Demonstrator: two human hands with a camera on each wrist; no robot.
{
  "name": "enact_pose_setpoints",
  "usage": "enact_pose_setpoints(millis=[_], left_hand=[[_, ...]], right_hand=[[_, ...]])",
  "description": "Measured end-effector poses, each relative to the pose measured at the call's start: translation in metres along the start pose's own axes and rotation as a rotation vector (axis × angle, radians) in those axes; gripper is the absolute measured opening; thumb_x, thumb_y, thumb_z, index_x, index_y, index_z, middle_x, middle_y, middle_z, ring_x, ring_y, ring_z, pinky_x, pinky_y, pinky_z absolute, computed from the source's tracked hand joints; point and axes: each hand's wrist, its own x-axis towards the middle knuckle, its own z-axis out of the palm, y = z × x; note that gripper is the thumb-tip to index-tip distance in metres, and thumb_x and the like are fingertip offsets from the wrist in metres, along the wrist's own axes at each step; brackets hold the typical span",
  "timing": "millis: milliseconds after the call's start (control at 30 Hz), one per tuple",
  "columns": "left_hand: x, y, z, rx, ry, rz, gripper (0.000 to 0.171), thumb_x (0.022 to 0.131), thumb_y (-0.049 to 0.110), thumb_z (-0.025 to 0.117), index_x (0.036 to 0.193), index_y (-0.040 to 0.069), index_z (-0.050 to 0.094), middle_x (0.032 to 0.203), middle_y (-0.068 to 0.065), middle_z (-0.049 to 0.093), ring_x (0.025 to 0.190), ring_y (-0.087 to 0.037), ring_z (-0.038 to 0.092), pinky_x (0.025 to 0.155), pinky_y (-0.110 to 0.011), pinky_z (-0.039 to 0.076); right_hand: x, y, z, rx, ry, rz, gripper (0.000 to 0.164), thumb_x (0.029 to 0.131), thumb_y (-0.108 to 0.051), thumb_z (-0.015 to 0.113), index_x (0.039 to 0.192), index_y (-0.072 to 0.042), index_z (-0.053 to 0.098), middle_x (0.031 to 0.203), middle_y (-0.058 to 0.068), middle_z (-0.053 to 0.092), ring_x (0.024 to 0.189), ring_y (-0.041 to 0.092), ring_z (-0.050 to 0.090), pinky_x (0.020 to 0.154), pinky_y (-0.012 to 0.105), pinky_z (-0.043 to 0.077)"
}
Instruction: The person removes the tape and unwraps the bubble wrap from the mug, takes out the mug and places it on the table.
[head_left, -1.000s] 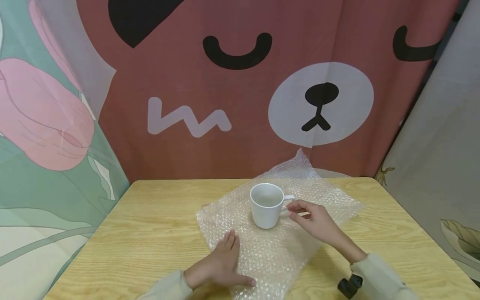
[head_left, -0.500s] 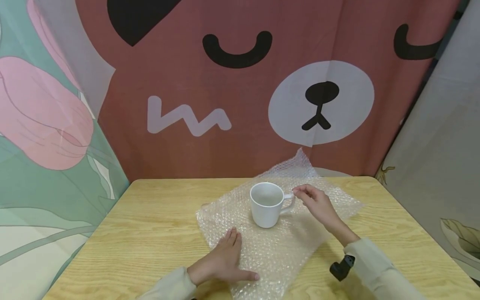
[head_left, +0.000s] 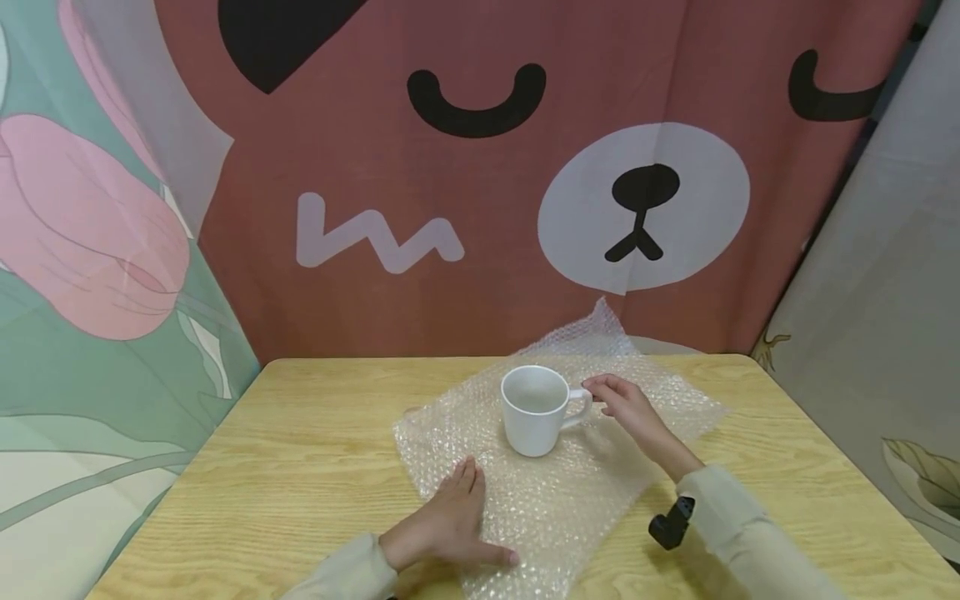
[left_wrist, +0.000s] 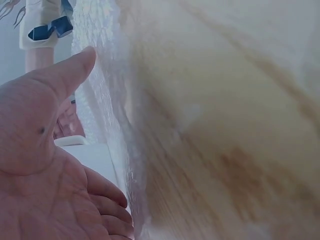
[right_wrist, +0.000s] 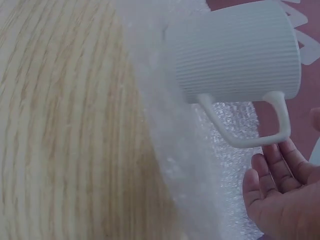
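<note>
A white mug (head_left: 534,423) with a ribbed outer wall stands upright on a sheet of bubble wrap (head_left: 547,517). Its handle (right_wrist: 240,142) points right, toward my right hand (head_left: 630,408). In the right wrist view, the fingertips of that hand (right_wrist: 285,195) meet the handle's outer corner, the fingers only slightly bent and not wrapped round it. My left hand (head_left: 450,521) rests with spread thumb and extended fingers on the near left part of the bubble wrap. The left wrist view shows this palm (left_wrist: 55,165) beside the sheet, with part of the mug beyond it.
The wrap lies on a wood-grain table (head_left: 300,467), one far corner rising at the table's back edge. Behind hangs a curtain (head_left: 510,308) with a bear print. A black wrist device (head_left: 671,525) sits below the right sleeve.
My right hand has shifted from the lower part of the mug's handle up to its upper outer corner. The mug, the bubble wrap and the left hand have stayed nearly in place.
</note>
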Motion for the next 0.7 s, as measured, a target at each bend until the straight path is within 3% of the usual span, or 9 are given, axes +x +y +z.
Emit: enact_pose_setpoints(millis=[167,433,700], left_hand=[[0.000,0.002,0.000,0.020,0.003,-0.014,0.123,0.072,0.073,0.067,0.144,-0.017,0.023,0.151,-0.036,0.013,0.142,-0.044,0.012,0.112,-0.052,0.018],[-0.002,0.003,0.001,0.018,0.012,-0.022,0.123,0.071,0.070,0.070,0.145,-0.016,0.024,0.151,-0.035,0.014,0.142,-0.043,0.012,0.112,-0.051,0.018],[-0.001,0.005,0.001,0.055,0.034,-0.023,0.125,0.068,0.069,0.073,0.144,-0.017,0.024,0.150,-0.036,0.017,0.142,-0.043,0.013,0.112,-0.051,0.020]], right_hand=[[0.005,0.009,0.004,0.008,-0.022,-0.010,0.040,0.101,-0.028,0.052,0.116,0.008,0.058,0.108,0.010,0.062,0.108,0.028,0.052,0.091,0.045,0.044],[0.012,0.019,0.012,0.068,-0.046,-0.041,0.023,0.100,-0.017,0.050,0.102,0.004,0.059,0.100,0.017,0.064,0.097,0.024,0.058,0.084,0.037,0.045],[0.014,0.027,0.019,0.127,-0.041,-0.100,0.021,0.099,-0.011,0.050,0.094,0.008,0.057,0.090,0.017,0.061,0.089,0.023,0.057,0.081,0.033,0.046]])
